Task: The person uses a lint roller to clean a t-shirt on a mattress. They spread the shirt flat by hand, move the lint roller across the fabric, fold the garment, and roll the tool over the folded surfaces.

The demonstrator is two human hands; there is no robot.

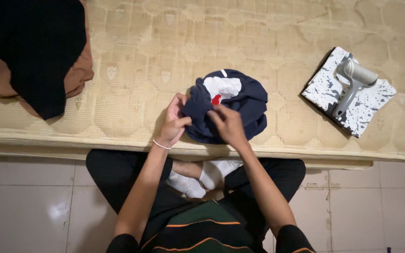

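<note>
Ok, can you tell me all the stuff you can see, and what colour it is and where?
Mattress: one, beige, patterned, fills the top of the view.
Bundled garment: one, navy with a white and red patch, at the mattress's near edge.
Clothes pile: one, black over brown, top left on the mattress.
Folded cloth: one, white with dark splashes, on the right of the mattress.
Handheld appliance: one, grey, lying on the folded cloth.
Floor tiles: pale, below the mattress.
Socks: two, white, on the person's crossed feet.
Bracelet: one, white, on the left wrist.
Left hand: gripping the bundle's left edge.
Right hand: pinching the bundle's front.
</note>
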